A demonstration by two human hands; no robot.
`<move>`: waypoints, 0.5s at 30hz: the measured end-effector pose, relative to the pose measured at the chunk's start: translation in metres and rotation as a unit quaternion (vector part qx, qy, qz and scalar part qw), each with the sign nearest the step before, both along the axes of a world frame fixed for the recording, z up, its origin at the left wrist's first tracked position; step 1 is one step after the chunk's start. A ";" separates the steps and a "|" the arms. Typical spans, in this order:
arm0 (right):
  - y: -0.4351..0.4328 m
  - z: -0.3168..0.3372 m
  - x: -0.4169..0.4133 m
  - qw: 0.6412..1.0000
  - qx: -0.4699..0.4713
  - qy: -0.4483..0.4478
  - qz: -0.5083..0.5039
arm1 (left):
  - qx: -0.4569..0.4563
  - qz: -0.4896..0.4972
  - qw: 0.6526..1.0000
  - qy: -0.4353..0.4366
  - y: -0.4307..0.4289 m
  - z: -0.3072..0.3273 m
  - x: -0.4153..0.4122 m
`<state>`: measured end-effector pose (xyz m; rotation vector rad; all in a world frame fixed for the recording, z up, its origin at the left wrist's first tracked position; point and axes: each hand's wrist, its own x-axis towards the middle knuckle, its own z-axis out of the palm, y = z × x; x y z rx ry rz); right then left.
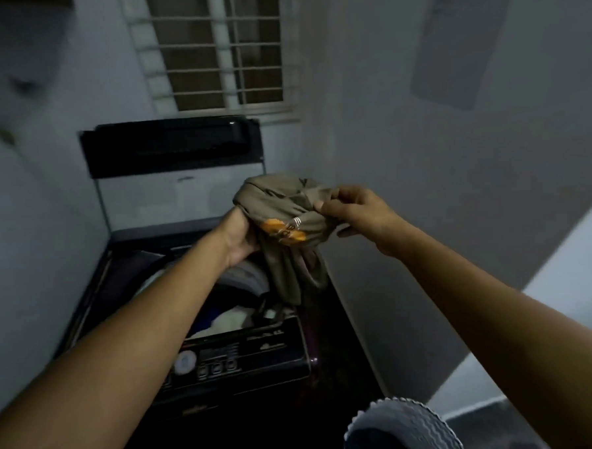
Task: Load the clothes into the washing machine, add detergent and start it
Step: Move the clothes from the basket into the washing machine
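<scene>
We hold one olive garment point(286, 204) above one open washing machine point(260, 349): our left hand point(240, 235) grips its 9 o'clock side, our right hand point(359, 210) pinches its 3 o'clock side.

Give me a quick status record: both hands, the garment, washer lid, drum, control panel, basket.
left hand: grips the olive garment at its left side
right hand: pinches the same garment at its right side
olive garment: bunched, orange print, held over the machine's right side with its end hanging down
washer lid: raised, upright at the back
drum: clothes in drum, light and dark pieces
control panel: front edge, untouched, markings too blurred to read
basket: grey, wavy rim, bottom right
detergent: not visible
</scene>
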<state>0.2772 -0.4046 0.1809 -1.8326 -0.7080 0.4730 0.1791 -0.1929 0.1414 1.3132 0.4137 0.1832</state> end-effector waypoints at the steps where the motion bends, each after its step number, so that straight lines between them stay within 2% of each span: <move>1: 0.019 -0.002 -0.001 1.000 -0.007 -0.011 0.009 | 0.007 0.025 1.000 0.001 0.019 0.003 -0.008; 6: 0.112 -0.014 -0.005 0.999 -0.007 -0.034 0.027 | 0.056 0.119 0.991 0.033 0.097 0.003 -0.045; 10: 0.182 -0.040 -0.004 0.997 -0.037 -0.056 0.042 | 0.110 0.155 0.979 0.078 0.153 -0.015 -0.064; 15: 0.247 -0.088 -0.011 0.995 -0.086 -0.045 0.030 | 0.177 0.102 0.969 0.137 0.211 -0.064 -0.079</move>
